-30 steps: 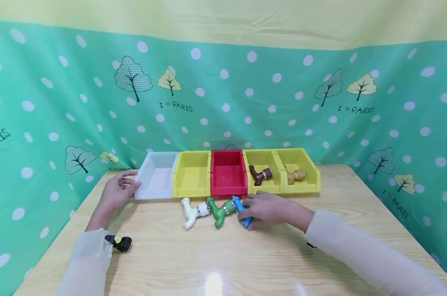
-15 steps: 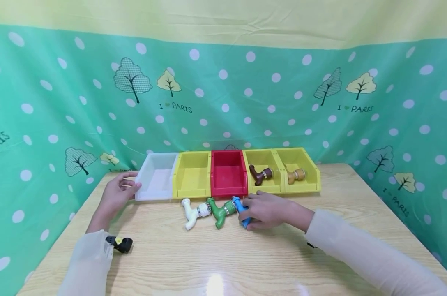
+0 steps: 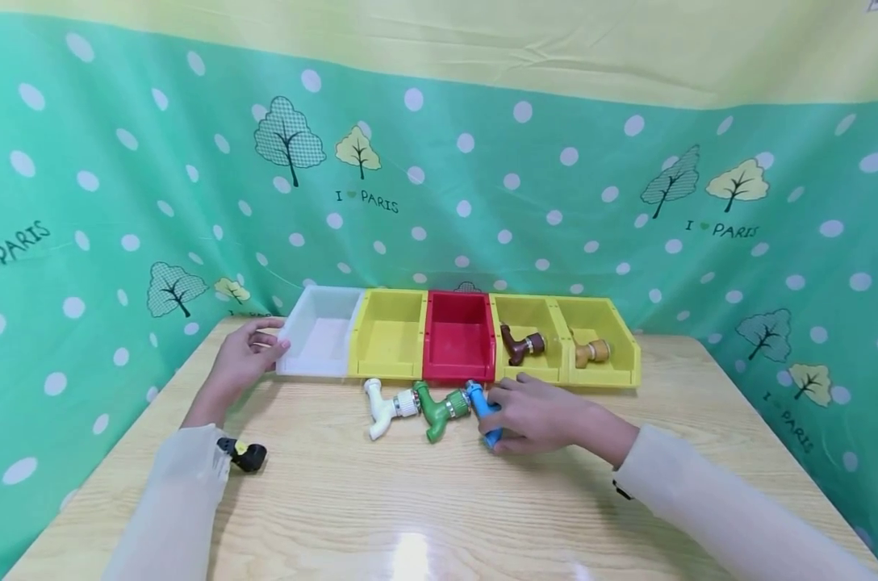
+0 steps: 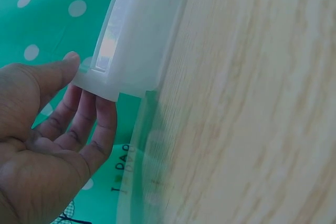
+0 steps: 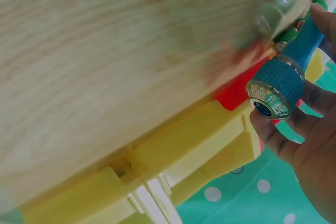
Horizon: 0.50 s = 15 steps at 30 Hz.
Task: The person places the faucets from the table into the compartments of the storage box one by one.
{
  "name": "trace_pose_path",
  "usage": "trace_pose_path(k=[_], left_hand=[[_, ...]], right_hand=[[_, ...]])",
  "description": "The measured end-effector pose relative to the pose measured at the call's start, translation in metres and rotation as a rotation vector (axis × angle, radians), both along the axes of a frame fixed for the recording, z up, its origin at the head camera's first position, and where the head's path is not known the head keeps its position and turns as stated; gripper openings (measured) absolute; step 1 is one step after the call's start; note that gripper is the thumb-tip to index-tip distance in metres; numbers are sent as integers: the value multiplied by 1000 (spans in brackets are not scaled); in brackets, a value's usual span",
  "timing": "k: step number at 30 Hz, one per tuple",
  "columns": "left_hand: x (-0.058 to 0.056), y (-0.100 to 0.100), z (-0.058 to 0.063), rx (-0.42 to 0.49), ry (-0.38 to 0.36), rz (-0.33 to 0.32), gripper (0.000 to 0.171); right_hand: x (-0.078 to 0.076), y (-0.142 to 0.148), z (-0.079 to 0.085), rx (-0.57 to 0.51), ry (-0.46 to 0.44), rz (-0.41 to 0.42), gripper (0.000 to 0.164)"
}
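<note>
The left hand (image 3: 244, 359) pinches the outer edge of the white bin (image 3: 319, 343), thumb on one side and fingers on the other, as the left wrist view shows. The right hand (image 3: 537, 413) grips the blue tap (image 3: 485, 410), which is in front of the red bin (image 3: 459, 343) at the right end of a row of three taps. In the right wrist view, its ribbed collar and round metal end face the camera; whether the tap rests fully on the bench (image 3: 337, 500) is hard to tell beneath the fingers. Just left of it lies the green tap (image 3: 435, 413), and left of that the white tap (image 3: 382, 413), their knobs pointing right. Behind them the five bins stand side by side: white, yellow, red, then two more yellow. The fourth bin (image 3: 529, 376) holds the brown tap (image 3: 519, 347), and the fifth bin (image 3: 606, 378) the orange tap (image 3: 591, 352). A green and cream cloth (image 3: 439, 173) with dots and trees hangs behind the bench.
</note>
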State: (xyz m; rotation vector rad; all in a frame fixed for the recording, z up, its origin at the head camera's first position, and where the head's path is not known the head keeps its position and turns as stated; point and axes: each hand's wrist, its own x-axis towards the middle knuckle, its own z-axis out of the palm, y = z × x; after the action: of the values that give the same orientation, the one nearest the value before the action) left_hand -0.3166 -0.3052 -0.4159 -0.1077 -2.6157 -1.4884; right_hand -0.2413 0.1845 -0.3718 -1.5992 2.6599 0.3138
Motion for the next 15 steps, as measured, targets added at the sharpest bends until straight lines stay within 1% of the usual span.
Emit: trace_pose_path(k=[6,10,15], left_hand=[[-1,2,0,-11,-8,10,54],[0,0,-1,-13,1,3,53],[-1,0,-2,-15,7,6,52]], right_hand=[[0,1,8,-19,54,23,31],[-4,-2,11,-26,69,26,33],[-9,-7,19,-39,78,25,35]])
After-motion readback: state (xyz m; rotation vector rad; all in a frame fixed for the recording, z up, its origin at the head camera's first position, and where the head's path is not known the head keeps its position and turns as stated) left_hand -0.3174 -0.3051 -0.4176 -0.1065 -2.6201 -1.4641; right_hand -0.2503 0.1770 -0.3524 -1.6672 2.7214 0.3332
